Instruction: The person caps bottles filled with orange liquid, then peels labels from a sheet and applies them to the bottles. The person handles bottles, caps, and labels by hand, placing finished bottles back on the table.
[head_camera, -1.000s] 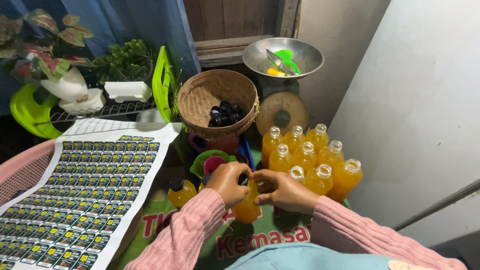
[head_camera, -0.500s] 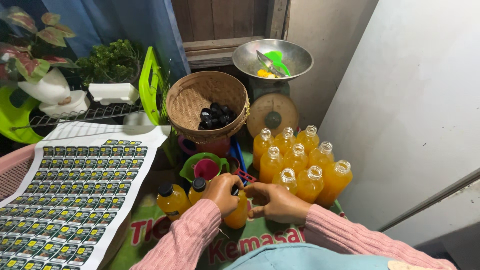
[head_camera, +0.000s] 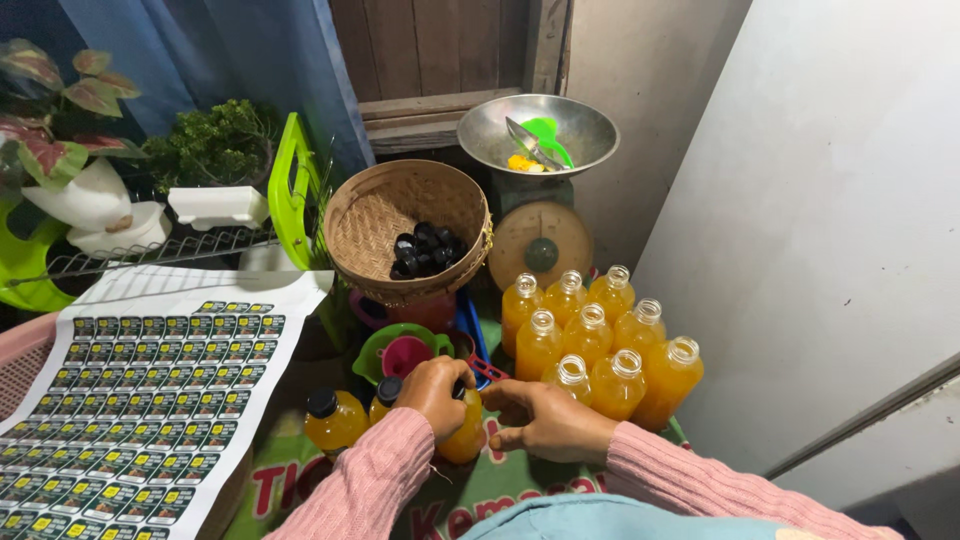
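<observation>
- My left hand (head_camera: 432, 392) is wrapped over the top of an orange bottle (head_camera: 463, 435), fingers curled shut on the cap end; the cap itself is hidden under my palm.
- My right hand (head_camera: 545, 420) sits just beside that bottle, fingers half curled, fingertips touching its side; can't tell if it really grips it.
- The bottle stands upright on the printed mat (head_camera: 300, 480), between my hands; only its lower body shows.
- Both pink sleeves are cut off by the bottom edge.
- Left of my hand: two capped bottles (head_camera: 334, 420) with black caps, the second mostly hidden behind my left hand.
- Right and behind: uncapped bottles (head_camera: 590, 335) in a tight cluster, nine counted, all filled with orange liquid, some partly hidden behind others.
- Behind my hands: green bowl (head_camera: 385, 345) with a pink funnel (head_camera: 405, 355) in it, partly hidden by my hand.
- Woven basket (head_camera: 385, 225) tilted toward me, holding a small pile of black caps (head_camera: 425, 250); count hard to make out.
- One kitchen scale (head_camera: 540, 245) with a metal pan (head_camera: 500, 125) on top; a green scoop and something yellow inside, unclear.
- Far left: one sheet of small labels (head_camera: 150, 400), cut off at the frame edge, lying over a pink basket (head_camera: 20, 360).
- Back left: plants (head_camera: 205, 145), a wire rack and white pieces, dim.
</observation>
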